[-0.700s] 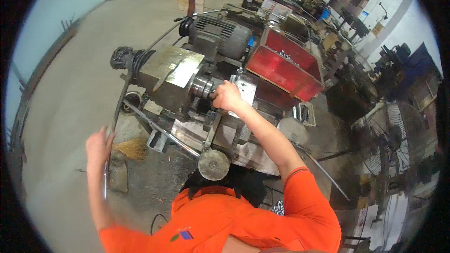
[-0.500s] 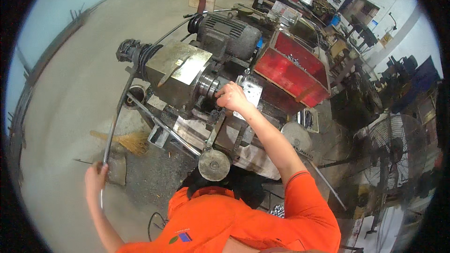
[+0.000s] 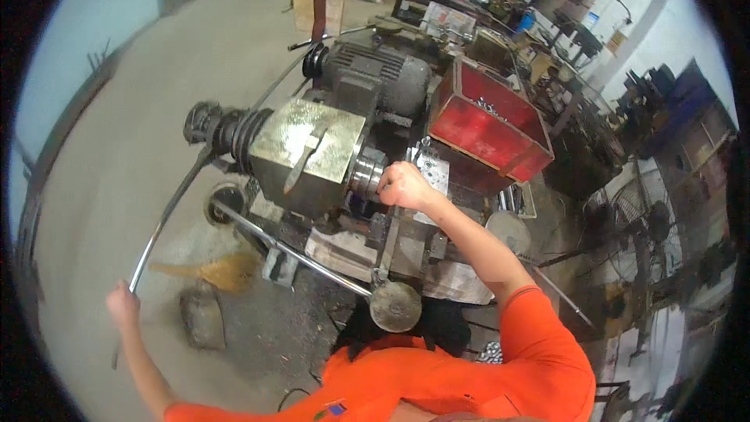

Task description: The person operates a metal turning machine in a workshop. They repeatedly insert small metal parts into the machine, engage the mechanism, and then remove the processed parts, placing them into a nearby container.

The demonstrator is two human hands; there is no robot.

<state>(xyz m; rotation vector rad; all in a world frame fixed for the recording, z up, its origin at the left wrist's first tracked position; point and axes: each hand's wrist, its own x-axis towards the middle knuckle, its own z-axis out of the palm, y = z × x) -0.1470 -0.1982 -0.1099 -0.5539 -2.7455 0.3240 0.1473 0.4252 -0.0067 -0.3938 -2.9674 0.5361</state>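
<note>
Hand tool (image 3: pixel 304 162) atop headstock (image 3: pixel 340 148) | motor (image 3: pixel 376 74) behind | crate (image 3: pixel 494 134) right of motor (broom (image 3: pixel 226 272) left)

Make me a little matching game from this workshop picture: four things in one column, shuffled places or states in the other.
Things
1. left hand
2. right hand
3. yellow straw broom
4. red open-topped box

Places or states
A. on the grey floor
B. at the shiny metal cylinder
C. containing small pieces
D. closed around a long metal bar

Pairs: 1-D, 2-B, 3-A, 4-C
</note>
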